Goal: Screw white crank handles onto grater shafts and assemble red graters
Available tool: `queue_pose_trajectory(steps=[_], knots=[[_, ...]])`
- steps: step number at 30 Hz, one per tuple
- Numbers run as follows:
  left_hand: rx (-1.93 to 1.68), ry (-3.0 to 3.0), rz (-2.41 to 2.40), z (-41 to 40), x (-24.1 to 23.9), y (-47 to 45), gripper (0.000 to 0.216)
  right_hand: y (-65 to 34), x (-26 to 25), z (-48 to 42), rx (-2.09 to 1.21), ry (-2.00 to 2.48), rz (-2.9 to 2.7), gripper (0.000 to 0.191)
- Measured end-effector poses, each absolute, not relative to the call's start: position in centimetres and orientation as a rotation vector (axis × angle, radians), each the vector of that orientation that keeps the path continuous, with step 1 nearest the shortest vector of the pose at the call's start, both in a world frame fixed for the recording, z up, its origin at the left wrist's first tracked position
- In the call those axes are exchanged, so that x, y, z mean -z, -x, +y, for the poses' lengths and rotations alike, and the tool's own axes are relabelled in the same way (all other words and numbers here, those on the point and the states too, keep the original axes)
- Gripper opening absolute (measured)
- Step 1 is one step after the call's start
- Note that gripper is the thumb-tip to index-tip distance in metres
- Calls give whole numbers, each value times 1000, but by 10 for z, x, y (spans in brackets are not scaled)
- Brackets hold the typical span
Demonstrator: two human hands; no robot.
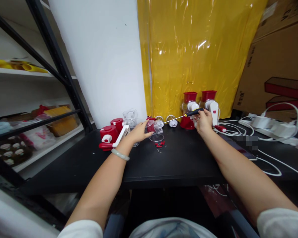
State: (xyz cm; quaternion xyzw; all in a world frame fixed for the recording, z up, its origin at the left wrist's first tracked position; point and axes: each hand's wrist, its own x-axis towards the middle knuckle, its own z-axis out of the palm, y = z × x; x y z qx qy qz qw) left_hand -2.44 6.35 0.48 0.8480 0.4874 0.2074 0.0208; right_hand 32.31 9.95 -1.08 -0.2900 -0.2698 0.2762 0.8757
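My right hand [205,122] is closed round the black and yellow handle of a screwdriver [194,112]. Its metal shaft points left, and the tip reaches a clear plastic housing [159,127] with a round base resting on the table. My left hand [139,132] grips this housing from the left, index finger above and thumb below. Just in front of the housing lie small red pieces [160,144] and several screws [159,150]. Beside my left wrist is a red rotary grater [108,134] with a white crank and a red handle knob.
Two red and white graters [190,105] stand at the back right. White drum parts [173,121] sit near the yellow-wrapped panel [188,59]. On the right are a power strip [275,127], tangled white cables and a dark flat device [243,150]. Left is a shelf rack [62,66].
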Motion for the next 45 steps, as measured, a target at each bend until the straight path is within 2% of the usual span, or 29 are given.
queue_pose_trajectory(steps=[6,17,25,30,40,45], knots=[[-661,-2636,1489,64,-4,25,87,-321,14,101,-518,621,-545,56],[-644,-2620,1507,63,-5,25,89,-327,15,104,-611,617,-576,36],[-646,-2618,1490,64,-5,25,88,-325,18,106,-550,605,-568,53],[-654,-2615,1492,65,-4,25,88,-329,16,106,-585,648,-586,44],[-653,-2631,1494,65,-4,26,87,-326,12,99,-654,602,-583,37],[-666,-2623,1481,65,-4,26,86,-323,13,100,-598,607,-548,45]])
